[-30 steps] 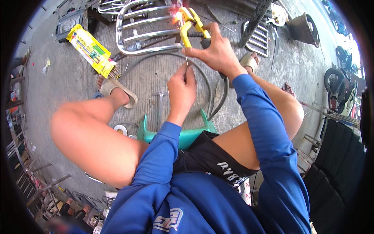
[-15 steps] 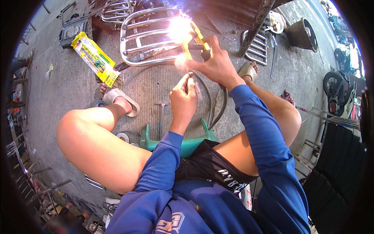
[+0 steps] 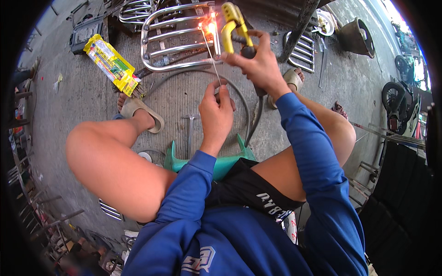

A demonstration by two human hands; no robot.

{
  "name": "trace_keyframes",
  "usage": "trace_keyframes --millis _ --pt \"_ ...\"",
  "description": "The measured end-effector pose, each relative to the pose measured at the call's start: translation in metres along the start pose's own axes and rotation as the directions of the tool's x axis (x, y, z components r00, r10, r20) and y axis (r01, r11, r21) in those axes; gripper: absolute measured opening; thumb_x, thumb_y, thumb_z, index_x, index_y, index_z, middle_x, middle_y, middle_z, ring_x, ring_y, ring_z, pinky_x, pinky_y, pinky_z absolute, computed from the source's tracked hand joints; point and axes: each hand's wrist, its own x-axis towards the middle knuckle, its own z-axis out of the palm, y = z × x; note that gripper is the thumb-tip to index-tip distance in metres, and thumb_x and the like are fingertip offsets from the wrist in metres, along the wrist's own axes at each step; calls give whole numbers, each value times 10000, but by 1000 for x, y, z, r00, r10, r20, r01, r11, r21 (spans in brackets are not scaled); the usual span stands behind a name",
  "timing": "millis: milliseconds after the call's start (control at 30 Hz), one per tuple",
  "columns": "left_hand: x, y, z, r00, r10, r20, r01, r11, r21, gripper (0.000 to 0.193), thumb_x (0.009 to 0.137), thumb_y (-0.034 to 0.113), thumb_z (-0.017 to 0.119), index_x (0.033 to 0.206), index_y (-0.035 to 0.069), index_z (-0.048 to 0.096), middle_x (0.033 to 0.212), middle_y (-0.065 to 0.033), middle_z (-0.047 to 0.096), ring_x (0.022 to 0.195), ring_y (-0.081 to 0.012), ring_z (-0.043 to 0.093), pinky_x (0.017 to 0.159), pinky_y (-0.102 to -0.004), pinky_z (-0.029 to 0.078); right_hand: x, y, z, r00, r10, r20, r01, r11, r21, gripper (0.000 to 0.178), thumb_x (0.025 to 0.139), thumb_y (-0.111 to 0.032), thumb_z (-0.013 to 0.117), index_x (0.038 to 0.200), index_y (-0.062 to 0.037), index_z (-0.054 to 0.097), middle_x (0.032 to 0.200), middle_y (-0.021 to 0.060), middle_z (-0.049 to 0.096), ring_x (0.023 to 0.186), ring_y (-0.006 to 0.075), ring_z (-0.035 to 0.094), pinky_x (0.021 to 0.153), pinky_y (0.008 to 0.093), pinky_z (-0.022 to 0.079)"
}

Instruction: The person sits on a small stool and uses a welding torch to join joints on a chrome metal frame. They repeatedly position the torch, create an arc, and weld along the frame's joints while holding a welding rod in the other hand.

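Observation:
My left hand [image 3: 215, 117] pinches a thin metal rod [image 3: 213, 60] between thumb and fingers. The rod slants up to an orange-glowing joint on a shiny tubular metal rack [image 3: 179, 67], which lies ahead of me on the ground. In my right hand [image 3: 263, 69] is a yellow welding electrode holder [image 3: 227, 39], its black handle wrapped by my fingers. The holder's head stands just right of the glowing bar, apart from it. Whether an electrode sits in its jaws I cannot tell. A dark cable [image 3: 261, 112] runs down from the handle.
A yellow packet of rods [image 3: 110, 64] lies at the left near my foot. A hammer [image 3: 190, 131] rests on the concrete before a green stool [image 3: 223, 165]. At the right are another small rack [image 3: 301, 53], a dark bucket [image 3: 357, 39] and a motorcycle [image 3: 399, 108].
The blinding white arc has died to an orange glow with small flames. My right hand has drawn the electrode holder up and right, away from the joint. The left-hand rod now shows along its length.

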Motion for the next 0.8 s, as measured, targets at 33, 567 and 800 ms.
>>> trace_keyframes --millis 33,567,800 --pt "-4 2 -1 1000 21 7 -21 1000 -13 269 1131 195 542 1220 -27 666 617 -56 640 564 -122 639 544 -327 474 -2 0 -4 998 47 41 -51 994 101 1126 757 -556 934 1484 86 361 918 144 713 767 215 726 684 346 602" --pt "13 23 -56 997 -62 -49 58 996 -72 255 1101 157 431 1234 -10 571 834 -136 739 602 -170 649 590 -311 508 -31 2 -45 966 215 145 -259 770 583 528 903 -420 848 1162 -75 544 834 -8 531 598 98 562 479 283 461" --pt "82 -1 -121 875 137 -465 -71 985 157 382 1019 281 522 1118 -79 602 945 -219 735 821 -294 692 792 -418 563 8 -12 -76 942 31 -334 -35 999 -5 882 795 -361 923 1418 49 452 1062 138 657 781 206 646 653 362 529"
